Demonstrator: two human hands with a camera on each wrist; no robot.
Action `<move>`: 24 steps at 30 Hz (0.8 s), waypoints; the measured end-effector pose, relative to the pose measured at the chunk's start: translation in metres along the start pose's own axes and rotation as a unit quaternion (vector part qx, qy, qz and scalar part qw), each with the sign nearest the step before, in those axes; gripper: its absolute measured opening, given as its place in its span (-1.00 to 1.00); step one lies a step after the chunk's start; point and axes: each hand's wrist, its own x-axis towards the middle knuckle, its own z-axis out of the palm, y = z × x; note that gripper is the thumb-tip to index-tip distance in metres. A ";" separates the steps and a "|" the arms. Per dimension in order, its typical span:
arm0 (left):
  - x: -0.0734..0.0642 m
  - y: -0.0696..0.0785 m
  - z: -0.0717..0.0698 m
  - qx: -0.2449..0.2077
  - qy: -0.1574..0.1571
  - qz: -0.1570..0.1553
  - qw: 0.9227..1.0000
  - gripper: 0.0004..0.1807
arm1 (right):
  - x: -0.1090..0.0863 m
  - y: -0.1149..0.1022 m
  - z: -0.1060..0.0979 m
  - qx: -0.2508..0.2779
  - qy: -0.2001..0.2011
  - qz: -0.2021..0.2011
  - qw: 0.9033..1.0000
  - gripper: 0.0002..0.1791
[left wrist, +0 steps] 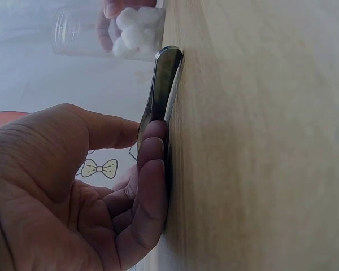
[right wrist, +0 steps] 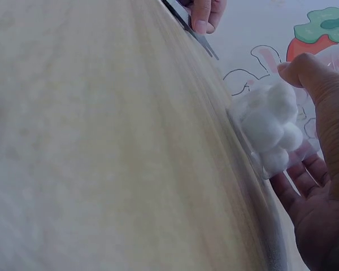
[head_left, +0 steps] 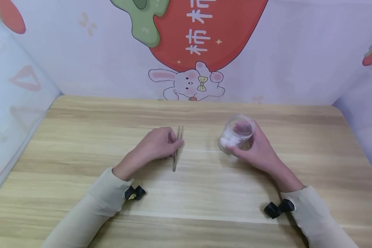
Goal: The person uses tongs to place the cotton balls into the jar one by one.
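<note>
On the left of the head view, my left hand point(head_left: 156, 144) pinches a pair of metal tweezers point(head_left: 174, 164) around its middle, thumb on one side and curled fingers on the other. The two thin prongs point toward the back wall, slightly apart; the joined, rounded end faces me. In the left wrist view the tweezers point(left wrist: 167, 70) lie close along the tabletop. My right hand point(head_left: 264, 151) grips a clear, lidless jar point(head_left: 228, 128) from its right side, the thumb at the front. White cotton balls point(right wrist: 264, 129) are gathered low inside the jar, which looks slightly tilted.
Both hands are over a light wood-grain table point(head_left: 198, 196). Behind it rises a pale cloth backdrop point(head_left: 111, 62) printed with a rabbit and a large red fruit. Small black devices point(head_left: 279, 208) sit at both sleeve cuffs.
</note>
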 end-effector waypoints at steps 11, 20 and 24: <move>0.002 -0.003 0.002 0.018 0.011 0.011 1.000 -0.66 | 0.001 -0.003 0.000 0.004 -0.002 0.003 1.000 -0.16; 0.001 0.001 0.000 0.016 -0.001 0.009 1.000 -0.66 | 0.001 -0.007 0.000 0.016 0.003 0.010 1.000 -0.17; -0.001 0.002 0.001 -0.005 -0.009 0.001 1.000 -0.65 | 0.002 -0.005 -0.001 0.013 -0.004 0.003 1.000 -0.12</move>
